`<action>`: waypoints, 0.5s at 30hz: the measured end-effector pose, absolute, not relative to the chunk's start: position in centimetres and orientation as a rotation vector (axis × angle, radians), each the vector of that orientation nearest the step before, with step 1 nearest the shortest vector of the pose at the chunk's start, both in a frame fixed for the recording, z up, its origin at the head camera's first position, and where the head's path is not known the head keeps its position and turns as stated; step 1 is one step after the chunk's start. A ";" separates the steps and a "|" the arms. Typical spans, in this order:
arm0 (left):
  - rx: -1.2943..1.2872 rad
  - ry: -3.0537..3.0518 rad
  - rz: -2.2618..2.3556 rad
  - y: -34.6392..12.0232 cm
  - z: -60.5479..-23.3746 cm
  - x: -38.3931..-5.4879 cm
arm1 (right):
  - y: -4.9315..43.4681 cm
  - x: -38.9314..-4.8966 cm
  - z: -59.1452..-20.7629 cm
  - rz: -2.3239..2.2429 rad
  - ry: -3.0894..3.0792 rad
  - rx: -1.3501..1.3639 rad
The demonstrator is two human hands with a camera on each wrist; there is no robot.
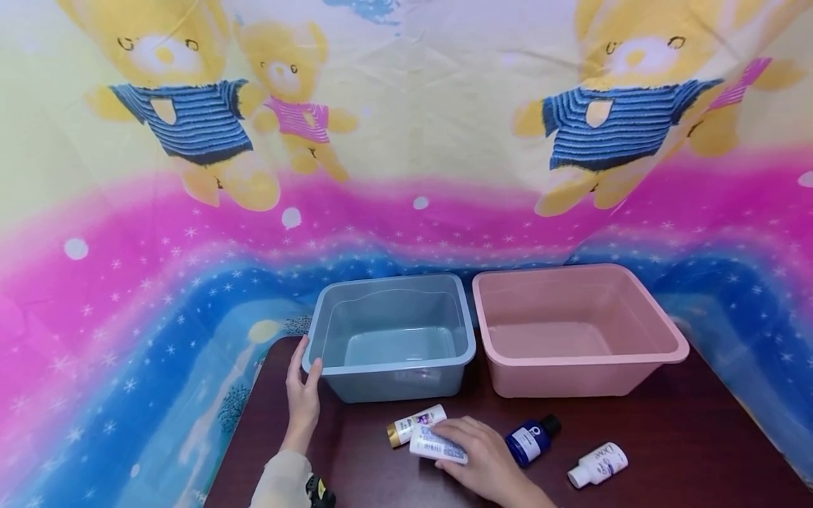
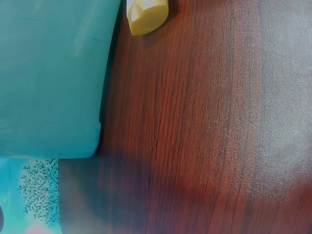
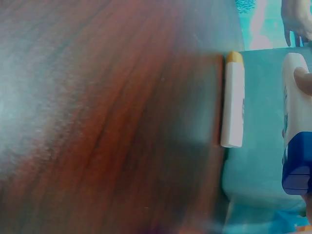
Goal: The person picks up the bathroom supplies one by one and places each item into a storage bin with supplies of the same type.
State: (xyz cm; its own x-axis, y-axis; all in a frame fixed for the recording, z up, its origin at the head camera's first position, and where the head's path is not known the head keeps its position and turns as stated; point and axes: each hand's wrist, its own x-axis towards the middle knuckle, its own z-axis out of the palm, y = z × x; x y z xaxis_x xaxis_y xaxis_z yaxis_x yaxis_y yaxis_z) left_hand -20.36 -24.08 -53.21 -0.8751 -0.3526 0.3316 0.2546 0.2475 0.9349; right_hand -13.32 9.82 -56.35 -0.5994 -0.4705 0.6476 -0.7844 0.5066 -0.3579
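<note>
My right hand (image 1: 480, 455) grips a white bottle (image 1: 434, 446) with printed text on its side, holding it tilted above the table. The right wrist view shows the bottle's dark blue cap (image 3: 297, 163) and a thumb on its white body. My left hand (image 1: 302, 403) is at the front left corner of a blue-grey plastic bin (image 1: 396, 381), fingers fairly straight, thumb and fingertips right at the rim. Partly behind the held bottle lies a white tube with a gold cap (image 1: 394, 434). To the right lie a dark blue bottle with a black cap (image 1: 526, 444) and a white Dove bottle (image 1: 600, 466).
A pink plastic bin (image 1: 565, 377) stands right of the blue-grey one, at the back of the dark wood table (image 1: 362, 480). Behind the table hangs a cloth (image 1: 406, 141) printed with bears. Neither bin shows anything inside.
</note>
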 end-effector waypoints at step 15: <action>0.090 -1.996 -1.703 -23.6 -52.6 -20.2 | 9.6 -14.1 -53.9 0.899 -2.295 1.010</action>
State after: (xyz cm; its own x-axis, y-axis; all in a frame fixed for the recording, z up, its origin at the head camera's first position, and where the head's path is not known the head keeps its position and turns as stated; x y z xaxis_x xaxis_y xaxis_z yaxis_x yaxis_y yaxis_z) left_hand -20.25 -23.65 -52.62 -0.8672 -0.3694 0.3339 0.2717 0.2111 0.9390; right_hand -14.05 9.64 -53.92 -0.6170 -0.4614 0.6375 -0.7717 0.5136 -0.3751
